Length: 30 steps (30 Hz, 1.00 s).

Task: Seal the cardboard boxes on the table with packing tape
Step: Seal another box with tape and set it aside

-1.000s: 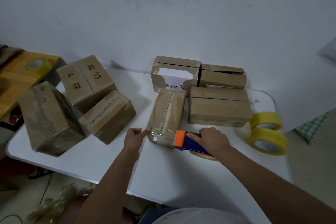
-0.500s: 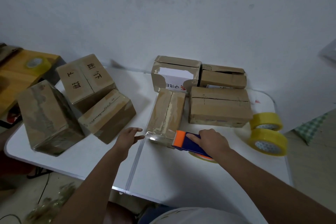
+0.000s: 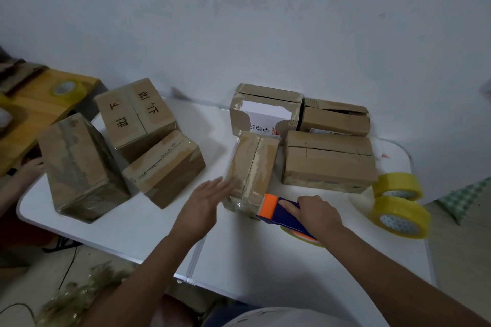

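A narrow cardboard box [image 3: 251, 164] stands mid-table with tape running along its top seam and down its near end. My right hand [image 3: 316, 214] grips a blue tape dispenser [image 3: 285, 214] with an orange head, and that head is against the box's near right corner. My left hand [image 3: 206, 200] reaches with straight fingers to the box's near left side, fingertips at its edge. Several more cardboard boxes surround it, among them a wide one [image 3: 328, 164] to the right and a white-windowed one [image 3: 265, 111] behind.
Three taped boxes [image 3: 159, 167] crowd the left of the white table [image 3: 148, 223]. Two yellow tape rolls [image 3: 400, 200] sit at the right edge. Another roll [image 3: 67, 89] lies on a yellow wooden bench at the left. Another person's hand [image 3: 32, 170] shows at the left edge.
My left hand drew back from the box's near left corner, then came forward again with fingers spread flat at its side. The dispenser stayed at the box's near end.
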Each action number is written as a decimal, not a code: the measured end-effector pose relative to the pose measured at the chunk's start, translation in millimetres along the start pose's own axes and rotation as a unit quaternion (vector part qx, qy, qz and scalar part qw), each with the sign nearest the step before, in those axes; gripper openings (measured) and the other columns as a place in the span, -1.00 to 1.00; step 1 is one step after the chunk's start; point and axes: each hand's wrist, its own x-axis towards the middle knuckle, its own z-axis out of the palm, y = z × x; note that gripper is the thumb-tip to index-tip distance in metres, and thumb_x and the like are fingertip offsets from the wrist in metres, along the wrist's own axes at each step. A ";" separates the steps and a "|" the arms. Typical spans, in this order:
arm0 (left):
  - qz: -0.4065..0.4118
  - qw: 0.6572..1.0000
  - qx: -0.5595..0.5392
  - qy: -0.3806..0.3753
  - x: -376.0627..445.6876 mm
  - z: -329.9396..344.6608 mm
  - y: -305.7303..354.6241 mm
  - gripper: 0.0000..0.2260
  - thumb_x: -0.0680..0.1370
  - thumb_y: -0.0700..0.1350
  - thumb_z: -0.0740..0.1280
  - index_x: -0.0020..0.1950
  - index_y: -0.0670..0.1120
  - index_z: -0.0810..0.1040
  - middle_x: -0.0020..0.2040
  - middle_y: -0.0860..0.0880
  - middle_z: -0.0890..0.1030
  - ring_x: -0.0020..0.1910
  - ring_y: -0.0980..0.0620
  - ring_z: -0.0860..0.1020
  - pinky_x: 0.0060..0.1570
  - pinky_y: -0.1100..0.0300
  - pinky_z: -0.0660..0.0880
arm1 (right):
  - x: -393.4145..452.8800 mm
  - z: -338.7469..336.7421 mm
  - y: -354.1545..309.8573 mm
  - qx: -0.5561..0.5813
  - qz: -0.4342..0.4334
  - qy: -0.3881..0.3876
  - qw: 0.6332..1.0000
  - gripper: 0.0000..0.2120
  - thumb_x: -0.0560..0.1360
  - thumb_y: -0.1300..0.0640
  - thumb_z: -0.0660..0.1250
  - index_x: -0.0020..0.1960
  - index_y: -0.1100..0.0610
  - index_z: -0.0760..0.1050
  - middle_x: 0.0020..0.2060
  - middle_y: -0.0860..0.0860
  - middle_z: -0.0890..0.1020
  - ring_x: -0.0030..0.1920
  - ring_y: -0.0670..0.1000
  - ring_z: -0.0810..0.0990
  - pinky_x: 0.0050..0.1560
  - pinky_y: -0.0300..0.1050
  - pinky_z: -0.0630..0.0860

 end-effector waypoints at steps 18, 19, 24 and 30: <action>-0.019 0.974 0.116 -0.193 61.6 50.4 21.1 -0.48 0.70 0.14 -0.12 0.61 0.04 -0.21 0.61 0.06 -0.22 0.58 0.07 -0.27 0.54 -0.03 -0.20 | 1.0 -7.8 13.2 0.074 -0.002 -0.013 0.997 -0.43 0.52 -0.40 0.04 -0.25 0.07 0.44 -0.35 -0.01 0.48 -0.27 0.03 0.52 -0.23 -0.11 0.43; -0.019 0.973 0.123 -0.192 60.4 52.5 18.6 -0.48 0.69 0.15 -0.14 0.61 0.04 -0.21 0.61 0.07 -0.22 0.58 0.07 -0.27 0.54 -0.04 -0.19 | 0.4 -7.7 15.4 0.073 -0.006 -0.009 0.997 -0.43 0.52 -0.41 0.04 -0.26 0.07 0.43 -0.35 -0.01 0.48 -0.26 0.04 0.53 -0.23 -0.10 0.43; 0.003 0.974 0.135 -0.184 60.0 55.5 14.9 -0.43 0.64 0.18 -0.24 0.62 0.00 -0.09 0.62 0.04 -0.12 0.60 0.02 -0.18 0.55 -0.07 -0.12 | -5.6 -5.2 24.2 0.054 -0.016 0.028 0.998 -0.44 0.50 -0.43 0.05 -0.23 0.06 0.41 -0.36 -0.02 0.44 -0.31 0.02 0.49 -0.32 -0.13 0.35; -0.001 0.976 0.116 -0.186 60.4 55.2 15.8 -0.42 0.63 0.19 -0.26 0.62 0.00 -0.09 0.62 0.02 -0.12 0.60 0.01 -0.17 0.54 -0.09 -0.09 | -14.9 -1.2 56.9 0.057 0.015 0.003 0.998 -0.40 0.50 -0.44 0.03 -0.10 0.08 0.50 -0.27 0.01 0.55 -0.25 0.02 0.56 -0.29 -0.14 0.41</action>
